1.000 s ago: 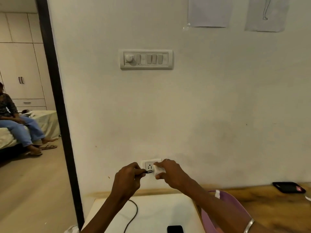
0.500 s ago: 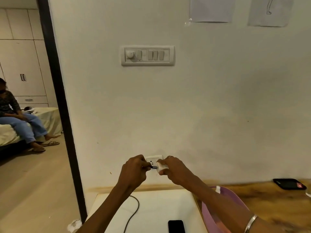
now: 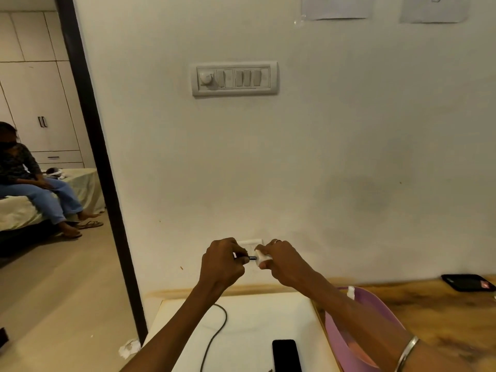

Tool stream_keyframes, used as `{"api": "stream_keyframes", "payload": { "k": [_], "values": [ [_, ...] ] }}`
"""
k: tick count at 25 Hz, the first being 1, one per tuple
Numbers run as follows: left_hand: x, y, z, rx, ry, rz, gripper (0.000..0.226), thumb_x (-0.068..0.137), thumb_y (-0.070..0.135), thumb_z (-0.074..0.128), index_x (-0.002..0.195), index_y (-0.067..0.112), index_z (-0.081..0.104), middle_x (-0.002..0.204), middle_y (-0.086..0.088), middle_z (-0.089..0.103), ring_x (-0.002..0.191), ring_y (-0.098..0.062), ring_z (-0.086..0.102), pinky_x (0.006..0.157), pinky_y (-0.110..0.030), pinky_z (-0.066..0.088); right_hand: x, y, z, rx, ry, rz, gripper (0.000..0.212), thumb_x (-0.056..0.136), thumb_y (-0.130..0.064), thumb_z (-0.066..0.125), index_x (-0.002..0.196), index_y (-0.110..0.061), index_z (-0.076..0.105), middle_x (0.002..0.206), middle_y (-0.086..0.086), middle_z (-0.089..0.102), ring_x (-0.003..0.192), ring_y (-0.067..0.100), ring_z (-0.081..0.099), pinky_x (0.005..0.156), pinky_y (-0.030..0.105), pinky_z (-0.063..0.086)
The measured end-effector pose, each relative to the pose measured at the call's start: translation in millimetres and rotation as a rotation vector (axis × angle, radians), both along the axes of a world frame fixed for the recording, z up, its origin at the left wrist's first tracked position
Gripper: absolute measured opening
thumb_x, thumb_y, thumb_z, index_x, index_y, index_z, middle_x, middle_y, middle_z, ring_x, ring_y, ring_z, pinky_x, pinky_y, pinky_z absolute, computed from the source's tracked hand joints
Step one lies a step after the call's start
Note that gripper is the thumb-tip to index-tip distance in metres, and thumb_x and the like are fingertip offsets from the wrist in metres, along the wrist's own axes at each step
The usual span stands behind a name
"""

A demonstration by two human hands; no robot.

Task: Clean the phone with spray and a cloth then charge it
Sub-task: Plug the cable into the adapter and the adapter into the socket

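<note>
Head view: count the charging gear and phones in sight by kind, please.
Black slab phones: 2 (white table, wooden counter)
White plastic charger adapter: 1, in right hand
Black charging cable: 1, plug in left hand
White wall socket: 1
Total: 5

White charger block [image 3: 262, 259] with a black plug tip [image 3: 251, 258] at its nine o'clock, and a black cable [image 3: 214, 334] trailing over the cream-white surface [image 3: 255, 318]. Glossy black phone [image 3: 286, 355] at six o'clock, lilac-pink basin [image 3: 346, 342] at four. Honey-brown wood grain with dark streaks on the far surface [image 3: 442, 312], off-white wall [image 3: 322, 157].
</note>
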State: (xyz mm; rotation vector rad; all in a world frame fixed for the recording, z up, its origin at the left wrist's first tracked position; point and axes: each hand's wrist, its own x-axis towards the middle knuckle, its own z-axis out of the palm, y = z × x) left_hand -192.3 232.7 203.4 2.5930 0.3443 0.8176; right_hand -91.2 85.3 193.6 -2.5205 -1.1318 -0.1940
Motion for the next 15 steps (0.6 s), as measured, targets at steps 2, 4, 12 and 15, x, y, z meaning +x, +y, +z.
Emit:
{"api": "stream_keyframes", "payload": {
  "k": [2,4,12,15],
  "values": [
    [1,-5,1,-0.015,-0.002,-0.006,0.007,0.076,0.022,0.077,0.08,0.028,0.078,0.076,0.012,0.064,0.065,-0.01,0.056,0.048,-0.021,0.028,0,-4,-1,0.001,-0.024,-0.002,0.046,0.088,-0.01,0.058,0.132,-0.023,0.054,0.116,0.007,0.058,0.085,0.016,0.055,0.07,0.021,0.04],
    [4,-9,3,0.002,-0.01,0.003,0.007,0.075,0.021,0.077,0.079,0.027,0.078,0.077,0.011,0.064,0.065,-0.01,0.055,0.048,-0.021,0.027,1,-6,-2,-0.002,-0.066,0.002,0.045,0.088,-0.011,0.057,0.13,-0.025,0.053,0.116,0.007,0.059,0.097,0.023,0.054,0.074,0.021,0.035],
    [8,-19,-10,-0.048,-0.035,0.033,0.011,0.073,0.015,0.077,0.078,0.025,0.077,0.079,0.012,0.066,0.071,-0.012,0.06,0.05,-0.02,0.032,-3,-10,-16,0.049,-0.049,-0.027,0.048,0.085,-0.005,0.054,0.129,-0.026,0.05,0.124,0.007,0.053,0.107,0.025,0.044,0.085,0.028,0.038],
    [9,-14,-10,-0.047,-0.03,0.032,0.011,0.073,0.016,0.077,0.077,0.026,0.077,0.077,0.012,0.065,0.069,-0.01,0.059,0.05,-0.019,0.031,-6,-8,-16,0.024,-0.074,-0.045,0.056,0.085,-0.003,0.053,0.133,-0.031,0.045,0.126,0.004,0.051,0.104,0.023,0.043,0.076,0.029,0.043]
  ]
}}
